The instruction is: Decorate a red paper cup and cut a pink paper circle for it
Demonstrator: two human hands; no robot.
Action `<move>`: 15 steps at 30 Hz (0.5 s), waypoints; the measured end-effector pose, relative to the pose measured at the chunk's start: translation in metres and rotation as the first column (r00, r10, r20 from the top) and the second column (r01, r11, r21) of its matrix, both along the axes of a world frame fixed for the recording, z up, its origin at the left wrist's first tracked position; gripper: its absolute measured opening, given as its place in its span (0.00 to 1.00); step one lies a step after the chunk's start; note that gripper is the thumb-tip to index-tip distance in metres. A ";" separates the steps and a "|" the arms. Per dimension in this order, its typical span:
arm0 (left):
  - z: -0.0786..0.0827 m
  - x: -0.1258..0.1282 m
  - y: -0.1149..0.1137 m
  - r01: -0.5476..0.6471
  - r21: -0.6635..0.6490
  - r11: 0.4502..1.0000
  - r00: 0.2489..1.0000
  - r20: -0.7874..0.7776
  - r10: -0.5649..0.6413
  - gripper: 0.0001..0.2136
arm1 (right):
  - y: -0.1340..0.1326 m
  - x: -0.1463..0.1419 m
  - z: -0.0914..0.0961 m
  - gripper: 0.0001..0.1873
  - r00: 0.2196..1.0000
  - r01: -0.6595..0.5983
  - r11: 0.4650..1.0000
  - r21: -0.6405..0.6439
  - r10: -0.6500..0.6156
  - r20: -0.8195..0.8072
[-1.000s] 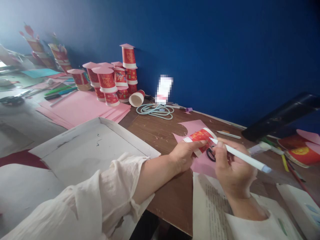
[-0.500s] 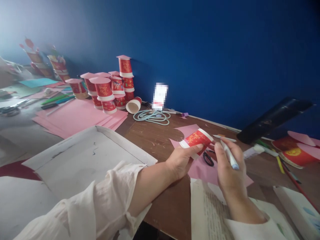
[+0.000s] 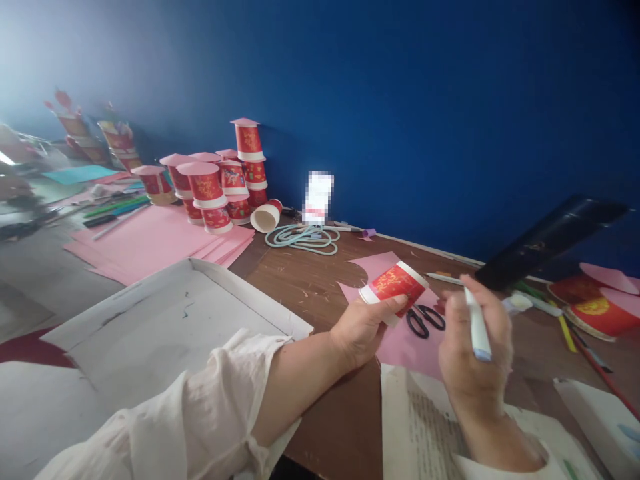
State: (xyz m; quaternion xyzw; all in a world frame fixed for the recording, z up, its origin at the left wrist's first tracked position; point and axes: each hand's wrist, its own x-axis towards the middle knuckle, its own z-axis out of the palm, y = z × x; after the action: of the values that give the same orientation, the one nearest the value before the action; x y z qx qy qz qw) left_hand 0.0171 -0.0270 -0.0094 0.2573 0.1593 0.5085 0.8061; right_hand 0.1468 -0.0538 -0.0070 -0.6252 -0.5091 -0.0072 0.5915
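My left hand [image 3: 363,327] grips a red paper cup [image 3: 395,283] with white rims, held on its side above a sheet of pink paper [image 3: 400,337] on the brown table [image 3: 310,287]. My right hand [image 3: 475,350] is closed around a white marker [image 3: 477,323] with a pale blue end, held nearly upright a little to the right of the cup. Black-handled scissors [image 3: 425,319] lie on the pink paper between my hands.
Stacked red cups with pink lids [image 3: 220,180] stand at the back left on pink sheets [image 3: 155,240]. A coiled pale cable [image 3: 303,237], a white tray [image 3: 170,320], an open book [image 3: 425,427], a black cylinder [image 3: 550,240] and more red cups [image 3: 595,307] surround the work spot.
My right hand drew the marker away from the cup and turned it upright. The cup stayed in my left hand, and the scissors came into full view.
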 end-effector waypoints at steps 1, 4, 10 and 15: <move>-0.001 0.000 0.000 -0.018 0.000 1.000 1.000 -0.025 0.018 0.17 | -0.003 0.000 0.003 0.23 0.996 0.004 0.998 0.056 -0.009 0.084; -0.003 0.001 0.001 -0.043 -0.022 0.999 0.996 -0.076 0.042 0.15 | -0.012 -0.001 0.010 0.20 0.943 -0.120 0.973 0.198 0.049 0.329; -0.005 0.000 0.002 -0.037 -0.007 0.999 0.995 -0.095 0.036 0.15 | -0.018 -0.005 0.011 0.14 0.899 -0.194 0.961 0.198 0.093 0.428; -0.007 0.000 0.003 -0.027 0.033 0.999 0.992 -0.126 0.031 0.15 | -0.018 -0.005 0.012 0.11 0.911 -0.124 0.974 0.187 0.037 0.410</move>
State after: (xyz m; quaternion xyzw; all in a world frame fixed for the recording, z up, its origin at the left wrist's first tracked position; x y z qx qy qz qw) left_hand 0.0167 -0.0240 -0.0166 0.2992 0.2059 0.5051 0.7829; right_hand 0.1414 -0.0714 0.0050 -0.5229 -0.6422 -0.1652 0.5356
